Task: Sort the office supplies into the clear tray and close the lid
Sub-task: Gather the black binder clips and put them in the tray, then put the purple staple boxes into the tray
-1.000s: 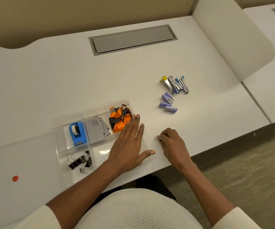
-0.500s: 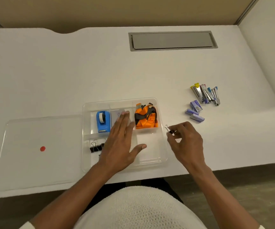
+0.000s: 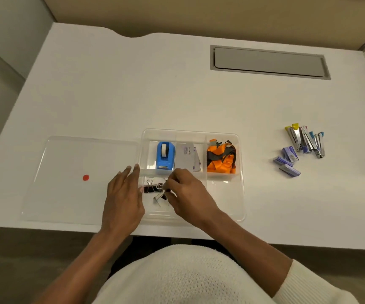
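Note:
The clear tray (image 3: 240,194) lies near the desk's front edge. In it are a blue tape dispenser (image 3: 165,157), a stack of cards (image 3: 186,157), an orange lanyard bundle (image 3: 221,159) and black binder clips (image 3: 151,188) in the front left compartment. My right hand (image 3: 188,198) is over that compartment, fingertips pinched on a small binder clip (image 3: 163,194). My left hand (image 3: 123,198) rests flat at the tray's left edge, fingers apart. The clear lid (image 3: 67,194) with a red dot lies flat to the left of the tray.
Several small staplers (image 3: 306,141) and three purple staple boxes (image 3: 287,160) lie on the white desk to the right of the tray. A grey cable hatch (image 3: 269,62) is set in the desk at the back. Partition walls stand behind and at both sides.
My right hand picked a binder clip off the desk right of the tray and carried it left into the front left compartment. My left hand slid from the tray's middle to its left edge.

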